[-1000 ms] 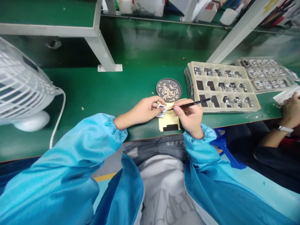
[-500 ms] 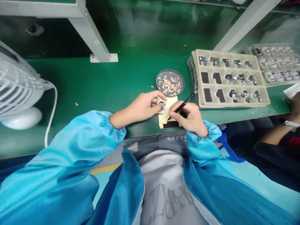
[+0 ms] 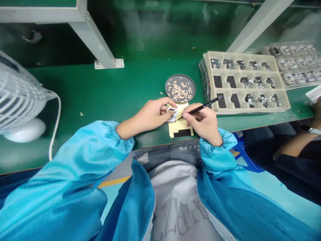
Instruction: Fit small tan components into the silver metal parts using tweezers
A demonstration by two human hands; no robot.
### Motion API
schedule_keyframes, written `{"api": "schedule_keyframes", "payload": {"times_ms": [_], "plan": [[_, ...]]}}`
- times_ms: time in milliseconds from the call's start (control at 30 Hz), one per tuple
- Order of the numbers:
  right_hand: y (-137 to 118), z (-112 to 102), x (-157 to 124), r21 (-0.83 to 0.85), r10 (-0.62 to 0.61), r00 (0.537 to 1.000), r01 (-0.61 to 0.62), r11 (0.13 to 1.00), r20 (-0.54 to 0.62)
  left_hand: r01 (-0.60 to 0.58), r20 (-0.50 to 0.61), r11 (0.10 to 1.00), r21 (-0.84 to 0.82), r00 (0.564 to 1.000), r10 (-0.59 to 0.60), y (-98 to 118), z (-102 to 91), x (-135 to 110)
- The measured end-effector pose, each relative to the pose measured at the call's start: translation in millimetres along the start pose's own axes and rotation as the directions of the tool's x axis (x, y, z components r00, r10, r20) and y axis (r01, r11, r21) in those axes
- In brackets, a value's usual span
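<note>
Between the fingers and thumb of my left hand (image 3: pixel 156 113) is a small white frame-like part (image 3: pixel 172 115) with a dark, metallic inside. My right hand (image 3: pixel 204 124) grips a slim black pen-like tool (image 3: pixel 207 103) with a thin tip, which points at the lower right edge of the white part; whether it touches cannot be made out. Under both hands lies a pale yellow paper sheet (image 3: pixel 184 126), with a black strip (image 3: pixel 182 133) on its near end. Just beyond the hands sits a round dark dish (image 3: pixel 194 87) holding many small beige pieces.
To the right, a stacked beige compartment tray (image 3: pixel 250 110) holds metallic parts in several pockets. Another tray (image 3: pixel 296 86) of parts stands farther right. A white fan (image 3: pixel 20 90) and its cable (image 3: pixel 56 129) are on the left. A metal post (image 3: pixel 96 43) stands behind. A co-worker's arm (image 3: pixel 298 142) shows at right.
The tool has tilted lower, and its tip has moved left and up from the sheet to the white part. My left hand keeps its hold on that part.
</note>
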State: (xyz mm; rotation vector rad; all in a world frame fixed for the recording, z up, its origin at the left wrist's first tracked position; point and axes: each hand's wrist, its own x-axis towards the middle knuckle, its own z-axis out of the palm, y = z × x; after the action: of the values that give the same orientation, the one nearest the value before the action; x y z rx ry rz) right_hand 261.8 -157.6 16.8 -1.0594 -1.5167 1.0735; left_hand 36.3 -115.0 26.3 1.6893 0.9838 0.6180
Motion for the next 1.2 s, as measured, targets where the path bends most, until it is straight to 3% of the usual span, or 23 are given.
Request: {"api": "schedule_keyframes", "payload": {"times_ms": [133, 267, 533, 800, 967, 1200], "plan": [[3.4, 3.9, -0.1, -0.030, -0.140, 0.983, 0.138, 0.990, -0.116, 0.046, 0.001, 0.996, -0.082, 0.999, -0.046, 3.1, 0.2, 1.0], [2.4, 5.1, 0.3, -0.154, -0.273, 0.954, 0.253, 0.955, -0.123, 0.048, 0.001, 0.994, -0.101, 0.999, -0.048, 3.8, 0.2, 1.5], [1.8, 5.5, 1.9, -0.259, -0.311, 0.946, 0.279, 0.925, -0.094, 0.025, -0.013, 0.999, -0.048, 1.000, -0.026, 2.5, 0.6, 1.1], [2.7, 5.9, 2.0, -0.232, -0.327, 0.941, 0.300, 0.925, -0.088, 0.026, -0.015, 1.000, 0.004, 1.000, -0.026, 2.2, -0.3, 0.6], [4.8, 5.7, 2.6, -0.238, -0.306, 0.950, 0.285, 0.929, -0.057, 0.028, -0.007, 1.000, -0.013, 1.000, -0.028, 1.7, -0.6, 0.5], [3.7, 4.4, 4.5, -0.270, -0.399, 0.917, 0.383, 0.883, -0.006, 0.063, -0.007, 0.991, -0.118, 0.998, -0.065, 1.7, -0.1, 2.8]]}}
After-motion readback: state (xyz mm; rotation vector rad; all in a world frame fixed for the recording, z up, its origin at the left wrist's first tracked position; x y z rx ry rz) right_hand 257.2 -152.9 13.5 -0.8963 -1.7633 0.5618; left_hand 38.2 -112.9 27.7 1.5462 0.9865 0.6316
